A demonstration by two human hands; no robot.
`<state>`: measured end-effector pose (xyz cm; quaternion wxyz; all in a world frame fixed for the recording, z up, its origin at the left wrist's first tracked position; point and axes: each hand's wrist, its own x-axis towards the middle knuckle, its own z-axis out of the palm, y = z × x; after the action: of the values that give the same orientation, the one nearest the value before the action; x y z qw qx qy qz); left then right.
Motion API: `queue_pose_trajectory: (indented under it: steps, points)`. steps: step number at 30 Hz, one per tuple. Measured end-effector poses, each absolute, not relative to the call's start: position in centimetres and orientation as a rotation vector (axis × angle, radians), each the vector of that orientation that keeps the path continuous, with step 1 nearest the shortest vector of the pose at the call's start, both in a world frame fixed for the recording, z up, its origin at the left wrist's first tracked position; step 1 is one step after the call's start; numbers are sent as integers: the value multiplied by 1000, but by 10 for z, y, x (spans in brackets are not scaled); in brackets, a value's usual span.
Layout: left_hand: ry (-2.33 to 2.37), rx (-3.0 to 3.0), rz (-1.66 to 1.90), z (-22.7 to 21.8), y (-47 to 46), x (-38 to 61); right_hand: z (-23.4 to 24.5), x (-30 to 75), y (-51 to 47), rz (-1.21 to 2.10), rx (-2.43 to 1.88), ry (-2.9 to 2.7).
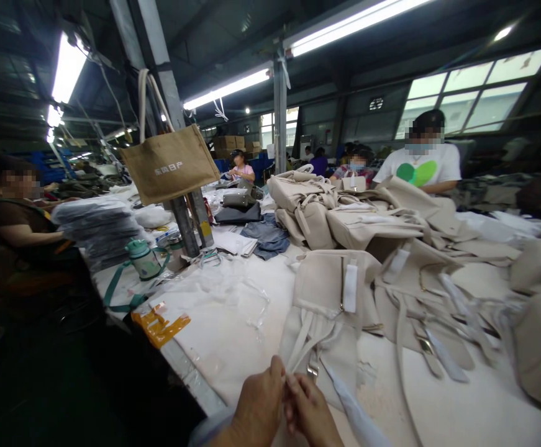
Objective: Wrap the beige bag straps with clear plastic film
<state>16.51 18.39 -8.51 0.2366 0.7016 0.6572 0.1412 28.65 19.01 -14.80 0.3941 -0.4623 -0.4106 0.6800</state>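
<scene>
My left hand (259,400) and my right hand (311,406) meet at the table's near edge, both closed with thumbs and fingertips pinched together. Between them is a pale end of a beige bag strap (300,347), mostly hidden by the fingers. The strap belongs to a beige bag (319,282) lying just beyond my hands, with a gold zipper and a white strip on its front. A metal buckle (313,371) rests right above my right hand. Beside it a pale, bluish-white strip (351,403) runs towards the near edge.
Many beige bags (372,223) are heaped at the back and right. Left stand a tan tote (170,164) hung on a post, a green bottle (142,257), stacked wrapped packs (100,230) and orange tape (161,323) on the table edge. Several people sit or stand around.
</scene>
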Motion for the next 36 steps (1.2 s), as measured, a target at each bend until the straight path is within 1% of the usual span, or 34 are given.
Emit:
queue_pose_trajectory:
  steps: [2,7,11,15,19,24,26,27,29,31,36]
  points:
    - [1814,1904,389,-86,181,163,-149,279,194,1785,-1094,-957]
    - [1711,1558,748,-94,178,150,-149,277,196,1801,-1067,-791]
    - [1616,1399,730,-101,185,146,-152,280,193,1783,-1018,-703]
    - [1678,1419,789,-104,189,144,-152,284,193,1756,-1050,-626]
    - [1749,1512,849,-102,188,146,-152,285,191,1804,-1038,-577]
    - [1747,1713,776,-98,189,155,-153,293,196,1830,-1052,-775]
    - [1737,1767,761,-97,191,156,-149,306,204,1678,-1184,-1031]
    - [1735,1785,760,-96,192,156,-147,314,210,1510,-1276,-1185]
    - [1746,1801,757,-95,193,155,-139,332,225,1066,-1419,-1481]
    - [1759,1799,744,-93,195,154,-132,345,240,733,-1441,-1728]
    - [1774,1821,662,-90,202,160,-117,356,269,469,-1427,-2142]
